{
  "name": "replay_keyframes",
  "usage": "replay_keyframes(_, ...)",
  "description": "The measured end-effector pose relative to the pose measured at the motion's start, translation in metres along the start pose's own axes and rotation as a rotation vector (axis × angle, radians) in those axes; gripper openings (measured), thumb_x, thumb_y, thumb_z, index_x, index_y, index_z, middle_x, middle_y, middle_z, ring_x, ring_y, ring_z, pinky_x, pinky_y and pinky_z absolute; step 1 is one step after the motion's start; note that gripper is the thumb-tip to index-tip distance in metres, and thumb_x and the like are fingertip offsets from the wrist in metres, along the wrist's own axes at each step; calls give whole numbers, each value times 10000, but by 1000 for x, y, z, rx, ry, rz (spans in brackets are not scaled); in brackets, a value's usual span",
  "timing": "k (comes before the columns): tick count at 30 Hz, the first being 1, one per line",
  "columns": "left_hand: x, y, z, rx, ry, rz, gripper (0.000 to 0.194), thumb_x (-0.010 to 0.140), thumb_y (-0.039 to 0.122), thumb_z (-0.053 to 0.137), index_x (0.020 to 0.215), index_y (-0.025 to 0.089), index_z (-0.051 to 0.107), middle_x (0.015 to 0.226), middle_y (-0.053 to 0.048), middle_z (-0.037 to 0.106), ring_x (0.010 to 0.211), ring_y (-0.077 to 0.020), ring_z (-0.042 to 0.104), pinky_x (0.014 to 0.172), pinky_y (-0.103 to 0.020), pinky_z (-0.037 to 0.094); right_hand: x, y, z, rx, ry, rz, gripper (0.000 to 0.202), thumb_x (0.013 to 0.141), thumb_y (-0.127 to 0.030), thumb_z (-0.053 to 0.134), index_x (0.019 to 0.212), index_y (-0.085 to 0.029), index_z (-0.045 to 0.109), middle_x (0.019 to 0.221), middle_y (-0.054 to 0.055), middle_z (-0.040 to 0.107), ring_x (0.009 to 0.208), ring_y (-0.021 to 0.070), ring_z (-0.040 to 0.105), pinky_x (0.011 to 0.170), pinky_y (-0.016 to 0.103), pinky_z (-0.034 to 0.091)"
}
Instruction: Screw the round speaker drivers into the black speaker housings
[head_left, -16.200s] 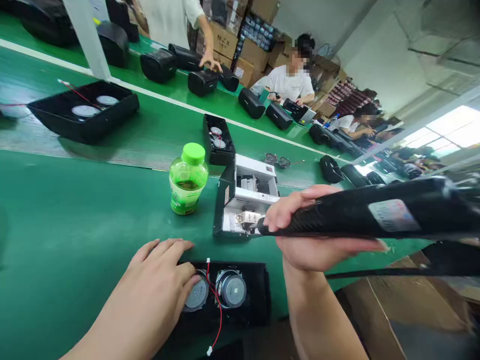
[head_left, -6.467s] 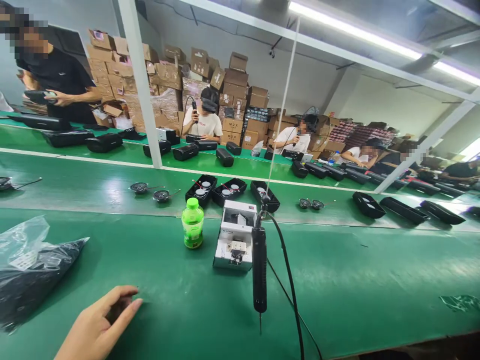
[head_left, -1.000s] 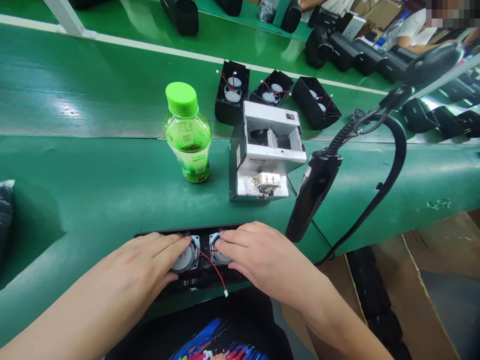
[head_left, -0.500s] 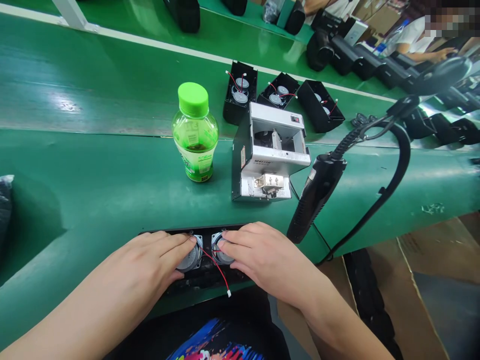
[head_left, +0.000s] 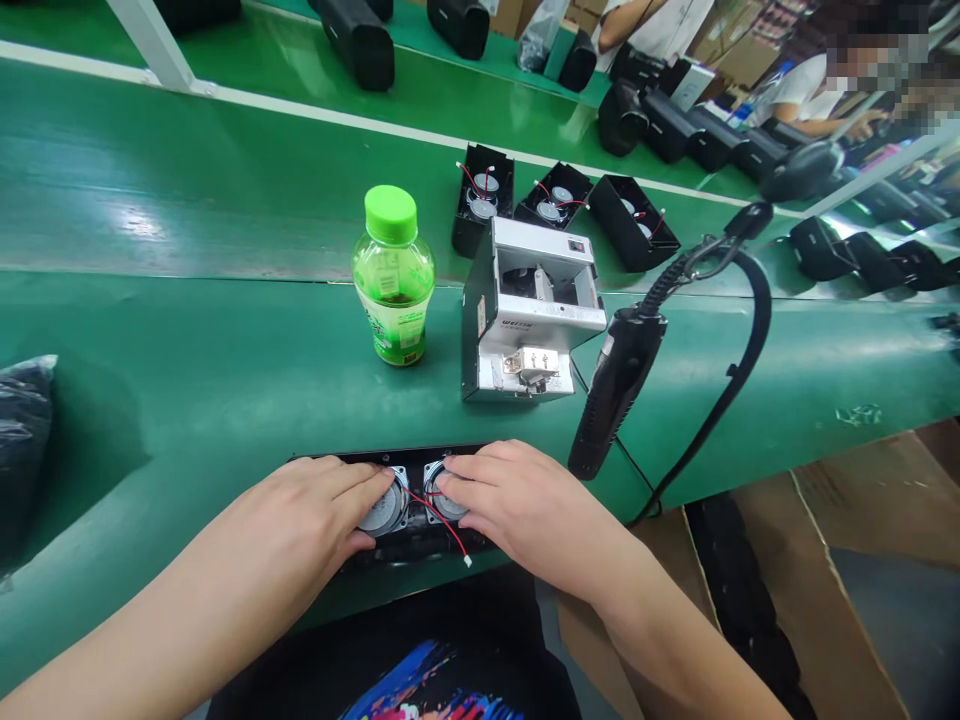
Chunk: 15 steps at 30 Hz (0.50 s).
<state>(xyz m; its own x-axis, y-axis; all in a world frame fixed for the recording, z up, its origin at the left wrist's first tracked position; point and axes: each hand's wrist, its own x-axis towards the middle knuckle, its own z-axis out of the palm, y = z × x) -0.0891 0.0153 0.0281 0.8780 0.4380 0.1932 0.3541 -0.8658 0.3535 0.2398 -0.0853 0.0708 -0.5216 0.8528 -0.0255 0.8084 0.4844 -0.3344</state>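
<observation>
The left hand (head_left: 319, 505) and right hand (head_left: 521, 495) touch two round speakers (head_left: 381, 513) in a black casing (head_left: 420, 546) (whether gripping, I cannot tell) near the green surface's (head_left: 225, 400) front edge.

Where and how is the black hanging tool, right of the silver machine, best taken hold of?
Probably around the middle of the black tool: its body is long and straight. The right hand could come from the near side, since the tool hangs tilted, with the silver machine on its left and the cable looping on its right.
</observation>
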Motion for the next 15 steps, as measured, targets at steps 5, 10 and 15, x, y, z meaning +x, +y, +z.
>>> replay_keyframes(5,0,0,2,36,39,29,454,1186,185,603,1504,246,922,1315,-93,1009,1047,-323,959,993,-470,769,2,-2,1,-17,38,-27,345,1159,-261,967,1477,-157,886,1541,111,978,1323,330,910,1128,499,780)
replay_keyframes(10,-4,-4,15,95,93,72,482,1285,298,514,1540,267,921,1307,-82,1014,1041,-320,967,971,-443,779,-11,2,-2,73,347,-63,304,1207,-388,930,1469,-241,890,1441,56,990,1254,262,942,1094,398,807)
replay_keyframes(15,-26,-22,37,80,165,-1,517,1295,471,545,1688,372,866,1445,-61,992,1169,-321,965,1115,-432,767,-35,34,10,138,1120,317,564,1257,-272,759,1800,-353,629,1466,131,852,1307,311,855,1086,557,775)
